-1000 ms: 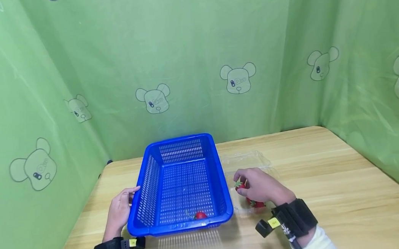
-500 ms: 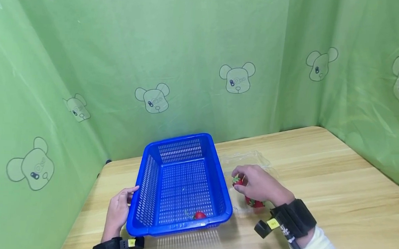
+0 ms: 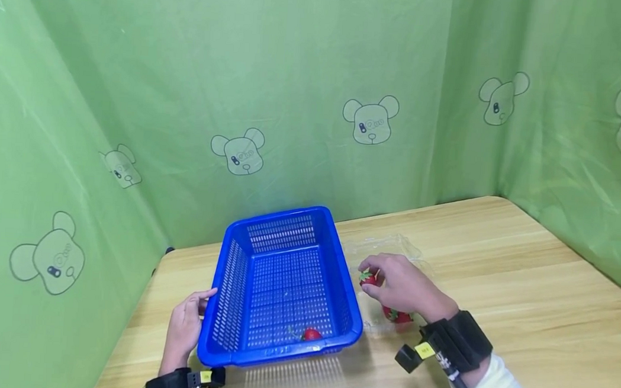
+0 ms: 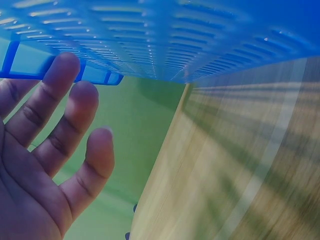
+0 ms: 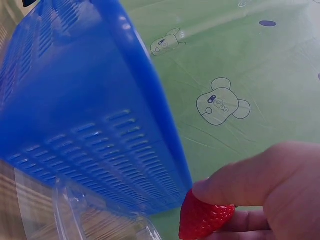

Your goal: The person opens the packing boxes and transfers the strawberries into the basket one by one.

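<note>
A blue plastic basket (image 3: 283, 299) stands in the middle of the head view, its near end raised above the table. My left hand (image 3: 185, 326) holds its left rim; in the left wrist view several fingers (image 4: 82, 100) are below the rim and the thumb is out of sight. One strawberry (image 3: 311, 335) lies inside the basket near the front. To the basket's right, my right hand (image 3: 403, 286) pinches another strawberry (image 5: 202, 217) between thumb and fingers, green leaves facing left. Below that hand, more strawberries (image 3: 396, 315) sit in a clear plastic box (image 3: 374, 326), partly hidden.
The clear box's lid (image 3: 387, 246) lies opened towards the back. A wooden table (image 3: 523, 290) carries everything. Green curtains (image 3: 297, 68) with bear-head prints stand behind and at both sides.
My right hand has risen slightly and shifted a little left with the strawberry. The left hand and basket have barely moved.
</note>
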A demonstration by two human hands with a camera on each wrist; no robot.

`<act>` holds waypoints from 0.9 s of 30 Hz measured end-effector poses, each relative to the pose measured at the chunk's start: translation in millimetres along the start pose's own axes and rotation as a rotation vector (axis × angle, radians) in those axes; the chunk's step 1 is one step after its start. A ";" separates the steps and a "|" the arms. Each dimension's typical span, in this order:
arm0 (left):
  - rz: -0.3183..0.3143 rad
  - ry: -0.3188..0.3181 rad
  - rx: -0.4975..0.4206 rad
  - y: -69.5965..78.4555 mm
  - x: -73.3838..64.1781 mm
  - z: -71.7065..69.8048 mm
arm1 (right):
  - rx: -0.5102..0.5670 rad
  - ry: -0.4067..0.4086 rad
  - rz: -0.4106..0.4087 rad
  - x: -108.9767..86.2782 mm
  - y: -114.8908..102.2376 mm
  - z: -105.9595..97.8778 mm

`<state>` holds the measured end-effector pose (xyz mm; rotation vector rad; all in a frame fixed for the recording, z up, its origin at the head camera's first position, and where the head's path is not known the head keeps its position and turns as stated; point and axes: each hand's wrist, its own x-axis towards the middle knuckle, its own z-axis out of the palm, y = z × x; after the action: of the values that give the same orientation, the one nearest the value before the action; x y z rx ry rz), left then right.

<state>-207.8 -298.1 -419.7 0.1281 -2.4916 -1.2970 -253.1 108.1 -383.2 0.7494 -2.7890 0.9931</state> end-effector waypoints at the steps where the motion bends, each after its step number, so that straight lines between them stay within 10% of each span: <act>1: -0.001 -0.001 -0.001 -0.1 0.0 0.2 | -0.001 0.000 -0.001 -0.1 -0.6 0.0; 27: -0.005 -0.012 -0.012 -0.5 0.2 0.5 | -0.006 0.051 -0.085 -3.2 -12.3 -2.2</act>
<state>-208.2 -298.1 -420.4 0.1243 -2.4943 -1.3186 -244.6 102.5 -375.1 0.8231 -2.6913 0.9746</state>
